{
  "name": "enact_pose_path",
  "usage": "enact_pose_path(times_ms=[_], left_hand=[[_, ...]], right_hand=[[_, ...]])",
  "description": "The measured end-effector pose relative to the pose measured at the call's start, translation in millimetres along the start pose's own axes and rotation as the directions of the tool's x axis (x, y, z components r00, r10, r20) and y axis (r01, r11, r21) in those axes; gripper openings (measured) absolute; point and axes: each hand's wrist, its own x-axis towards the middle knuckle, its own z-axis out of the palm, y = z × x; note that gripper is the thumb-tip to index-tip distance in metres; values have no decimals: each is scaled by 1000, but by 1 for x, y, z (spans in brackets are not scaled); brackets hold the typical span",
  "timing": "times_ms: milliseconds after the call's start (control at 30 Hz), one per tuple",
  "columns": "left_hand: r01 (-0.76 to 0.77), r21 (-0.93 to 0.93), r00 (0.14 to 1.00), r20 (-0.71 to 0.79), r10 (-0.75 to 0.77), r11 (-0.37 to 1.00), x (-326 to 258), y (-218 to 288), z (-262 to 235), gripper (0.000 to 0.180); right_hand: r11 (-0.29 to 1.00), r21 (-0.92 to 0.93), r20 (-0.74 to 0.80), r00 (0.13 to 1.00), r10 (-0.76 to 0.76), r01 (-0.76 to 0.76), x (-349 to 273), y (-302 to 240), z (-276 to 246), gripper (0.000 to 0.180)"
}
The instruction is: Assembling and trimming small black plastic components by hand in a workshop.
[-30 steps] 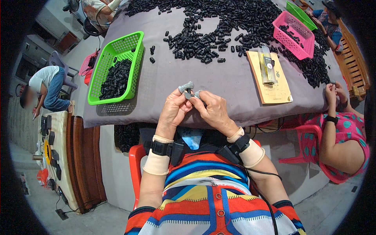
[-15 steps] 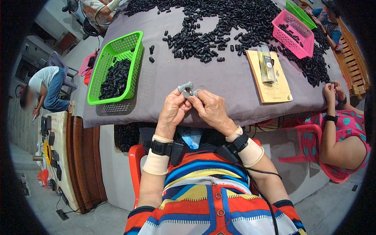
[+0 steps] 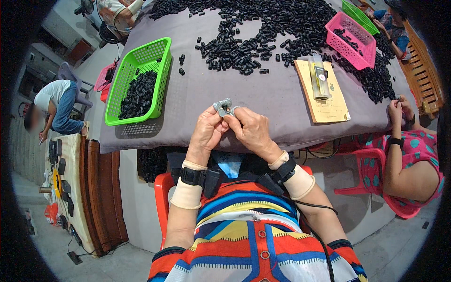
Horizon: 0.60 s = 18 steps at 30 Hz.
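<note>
Both hands meet above the near edge of the cloth-covered table, fingertips almost touching. My left hand (image 3: 206, 129) is closed in a pinch, and so is my right hand (image 3: 252, 131). Between them is a small dark piece (image 3: 226, 108), mostly hidden by the fingers; its exact kind is too small to make out. Silvery-grey coverings (image 3: 222, 103) wrap the index fingertips. Beyond the hands, many short black cylindrical pieces (image 3: 230, 56) lie heaped on the grey tablecloth (image 3: 192, 89). To the left, a green plastic basket (image 3: 165, 70) holds more of these black pieces.
On the right lie a tan paper pad (image 3: 332, 105) and a clear plastic tube (image 3: 321, 80). Behind them stands a pink basket (image 3: 364, 58) with a few black pieces. A co-worker's hands (image 3: 399, 108) work at the table's right edge. Other people sit farther off.
The fingertips have shifted slightly around the small dark piece, with the right hand moving a little to the left. Otherwise the scene stays the same.
</note>
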Motion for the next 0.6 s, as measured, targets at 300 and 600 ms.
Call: enact_pose_path(times_ms=[300, 600], left_hand=[[3, 23, 1000, -19, -3, 1000, 0, 1, 2, 22], [11, 33, 1000, 14, -11, 999, 1, 1, 0, 23]], right_hand=[[1000, -10, -11, 1000, 10, -10, 0, 1, 3, 27], [1000, -5, -15, 1000, -1, 1, 0, 1, 2, 26]])
